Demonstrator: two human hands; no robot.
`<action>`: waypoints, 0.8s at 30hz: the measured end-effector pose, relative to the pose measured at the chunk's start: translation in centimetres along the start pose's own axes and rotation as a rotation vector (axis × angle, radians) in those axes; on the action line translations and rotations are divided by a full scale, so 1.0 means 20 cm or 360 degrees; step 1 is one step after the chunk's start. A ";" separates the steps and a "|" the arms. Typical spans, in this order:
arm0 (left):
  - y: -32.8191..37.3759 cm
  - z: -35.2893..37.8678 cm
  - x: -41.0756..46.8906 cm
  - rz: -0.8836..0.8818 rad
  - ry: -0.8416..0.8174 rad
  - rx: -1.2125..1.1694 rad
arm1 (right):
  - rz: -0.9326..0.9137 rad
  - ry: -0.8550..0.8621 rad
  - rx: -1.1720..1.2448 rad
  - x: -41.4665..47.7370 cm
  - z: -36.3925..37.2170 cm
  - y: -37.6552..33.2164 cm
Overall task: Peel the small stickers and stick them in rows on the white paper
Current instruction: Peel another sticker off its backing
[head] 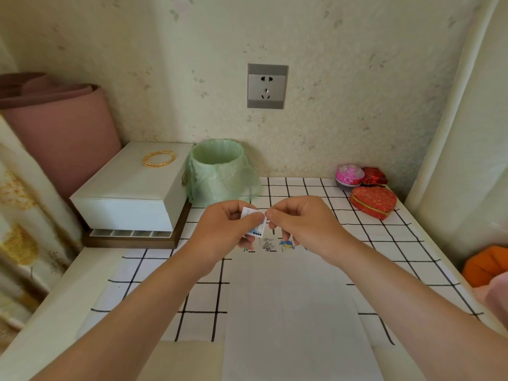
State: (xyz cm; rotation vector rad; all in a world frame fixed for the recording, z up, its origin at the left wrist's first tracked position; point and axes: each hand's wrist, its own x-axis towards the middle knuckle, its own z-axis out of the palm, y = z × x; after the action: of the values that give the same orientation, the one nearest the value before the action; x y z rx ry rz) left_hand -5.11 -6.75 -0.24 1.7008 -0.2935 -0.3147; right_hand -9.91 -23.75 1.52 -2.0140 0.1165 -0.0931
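I have both hands raised just above the far end of the plain white sheet of paper (288,312), which lies lengthways on the black-and-white checked cloth (384,243) covering the worktop. My left hand (225,229) pinches the small white-backed sticker with a blue print (257,229) between thumb and fingers. My right hand (299,224) has thumb and forefinger closed on the sticker's upper right edge. So I judge the step in hand to be the peel itself.

To do it well, I would hold the backing firmly with the left hand and work a nail under one corner with the right. I would then draw the sticker off slowly and low, so it neither tears nor curls onto itself. I cannot tell yet whether the corner has lifted.

Three small cartoon stickers (266,244) already sit in a line across the top of the paper, the leftmost partly hidden under my left hand. The next one should go just beside the blue-and-yellow one (286,244), level with it and set down one edge first. The green-lined waste bin (220,169) behind looks handy for the spent backing.
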 end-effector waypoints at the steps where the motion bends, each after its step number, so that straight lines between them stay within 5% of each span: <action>1: 0.00 0.00 0.00 0.0006 -0.0001 0.0007 | -0.0029 0.0005 -0.0010 0.00 0.00 0.00; 24: 0.01 0.01 0.00 0.0071 -0.0010 0.0035 | -0.0158 0.0012 -0.0093 0.00 0.02 0.02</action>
State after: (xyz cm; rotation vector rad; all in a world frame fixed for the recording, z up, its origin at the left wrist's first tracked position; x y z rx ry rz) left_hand -5.23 -6.86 -0.06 1.7126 -0.3400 -0.2849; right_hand -9.89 -23.57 0.92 -2.0780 0.0243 -0.1616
